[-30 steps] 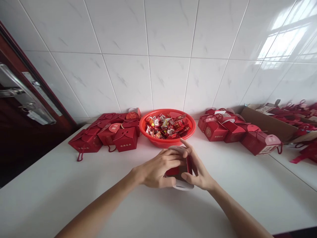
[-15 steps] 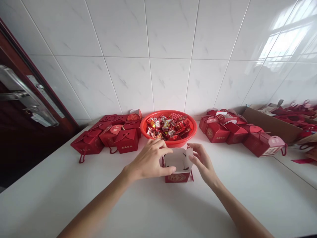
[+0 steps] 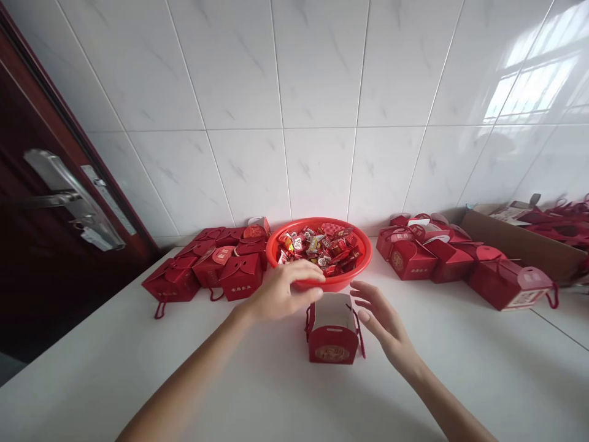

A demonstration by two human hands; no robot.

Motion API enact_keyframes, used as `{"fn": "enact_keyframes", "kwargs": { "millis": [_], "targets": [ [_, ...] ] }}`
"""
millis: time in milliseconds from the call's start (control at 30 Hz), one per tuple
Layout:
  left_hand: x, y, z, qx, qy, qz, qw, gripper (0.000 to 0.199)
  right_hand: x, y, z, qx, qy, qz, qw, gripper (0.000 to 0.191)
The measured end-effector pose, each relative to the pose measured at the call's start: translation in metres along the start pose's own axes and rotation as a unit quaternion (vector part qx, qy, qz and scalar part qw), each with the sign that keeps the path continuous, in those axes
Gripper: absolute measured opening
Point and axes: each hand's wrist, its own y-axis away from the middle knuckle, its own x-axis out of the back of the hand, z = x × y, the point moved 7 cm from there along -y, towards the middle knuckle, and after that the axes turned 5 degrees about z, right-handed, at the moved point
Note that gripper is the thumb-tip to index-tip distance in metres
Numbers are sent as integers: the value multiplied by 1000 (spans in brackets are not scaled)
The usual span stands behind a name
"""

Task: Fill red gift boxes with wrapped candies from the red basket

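A red gift box [image 3: 333, 347] with a gold print and dark red cord handles stands on the white table, its top open and its pale inside showing. My left hand [image 3: 285, 290] hovers at the box's upper left, fingers stretched out, holding nothing. Just right of the box is my right hand [image 3: 380, 316], fingers apart and nothing in them. Behind the box sits a red plastic basket [image 3: 334, 284] full of wrapped candies [image 3: 317, 245]. What lies at the bottom of the box I cannot make out.
Several closed red boxes [image 3: 242, 277] stand grouped on the left. More red boxes [image 3: 414, 261] are on the right, beside a cardboard carton [image 3: 547, 242] with red items. A tiled wall [image 3: 317, 172] runs behind, and a dark door [image 3: 27, 264] is at the left.
Both hands have come away from the box's top flaps. The front flap now stands upright. The whole view has shifted, with things appearing lower.
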Motion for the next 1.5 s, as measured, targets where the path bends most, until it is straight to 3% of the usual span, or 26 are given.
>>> {"fn": "enact_keyframes", "kwargs": {
  "millis": [67,167,233,300,400,567,733,867,1000,1133,1233,1300,1367,1500],
  "targets": [
    [18,-23,-22,17,-14,25,999,23,2,0,3,11,10,4,1000,45],
    [37,-62,-73,110,-65,32,991,26,5,0,7,24,28,21,999,43],
    [38,-84,-107,180,-145,7,973,25,8,0,10,27,44,32,998,42],
    [33,-101,-127,204,-178,-2,963,21,10,0,12,31,60,42,997,42],
    [23,-111,-145,231,-218,12,948,23,13,0,11,43,85,58,994,42],
    [18,-108,-156,257,-215,56,941,40,16,0,12,44,111,80,990,41],
    [23,-107,-149,230,-99,93,964,36,14,-2,19,34,110,87,989,41],
    [15,-109,-122,190,29,91,977,33,13,-3,22,24,74,93,993,36],
    [-18,-105,-60,105,203,-17,973,32,19,-3,20,12,-16,125,992,44],
    [-53,-90,7,2,157,-139,978,27,23,-3,10,14,-86,123,989,55],
    [-68,-80,37,-56,122,-188,973,24,22,-4,4,8,-89,103,991,49],
    [-68,-80,38,-64,114,-198,971,27,21,-4,4,-1,-76,97,992,35],
    [-56,-88,23,-45,102,-182,977,32,21,-4,6,-12,-63,100,993,33],
    [3,-110,-45,54,-35,-74,995,30,21,-2,8,-29,-63,111,991,38]
  ]
}}
